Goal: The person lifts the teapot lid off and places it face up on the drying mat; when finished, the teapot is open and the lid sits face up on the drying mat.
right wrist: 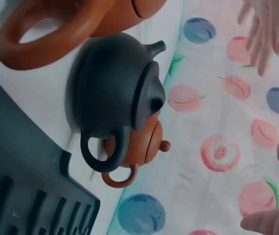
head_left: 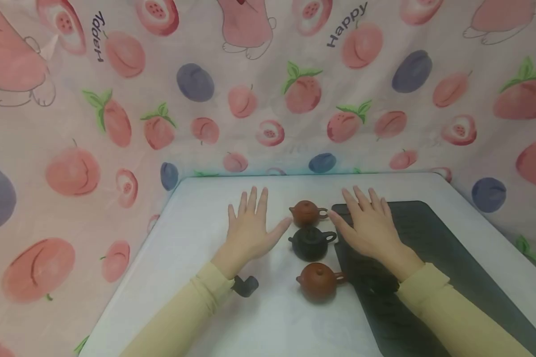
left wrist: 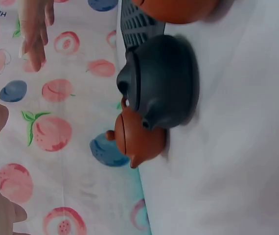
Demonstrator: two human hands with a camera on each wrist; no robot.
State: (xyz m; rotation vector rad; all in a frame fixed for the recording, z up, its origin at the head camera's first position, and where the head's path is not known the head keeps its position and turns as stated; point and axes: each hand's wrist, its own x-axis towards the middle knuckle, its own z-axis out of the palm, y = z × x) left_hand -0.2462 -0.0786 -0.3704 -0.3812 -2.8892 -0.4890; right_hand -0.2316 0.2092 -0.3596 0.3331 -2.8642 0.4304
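Note:
Three small teapots stand in a column on the white table, spouts to the left and handles to the right. The far one is a reddish-brown teapot point(head_left: 305, 214), the middle one a black teapot point(head_left: 310, 244), the near one a larger reddish-brown teapot point(head_left: 319, 281). To their left my left hand point(head_left: 248, 230) hovers with fingers spread and holds nothing. On the other side my right hand point(head_left: 369, 225) is likewise spread over the dark tray point(head_left: 411, 228), its thumb near the far teapot's handle. Both wrist views show the black teapot point(left wrist: 166, 81) close up, with its lid on.
The slotted dark tray point(right wrist: 27, 171) lies along the right of the white table point(head_left: 196, 198), beside the handles. A fruit-patterned cloth point(head_left: 268, 99) hangs behind and at both sides. A black wrist device point(head_left: 245, 286) shows below my left wrist.

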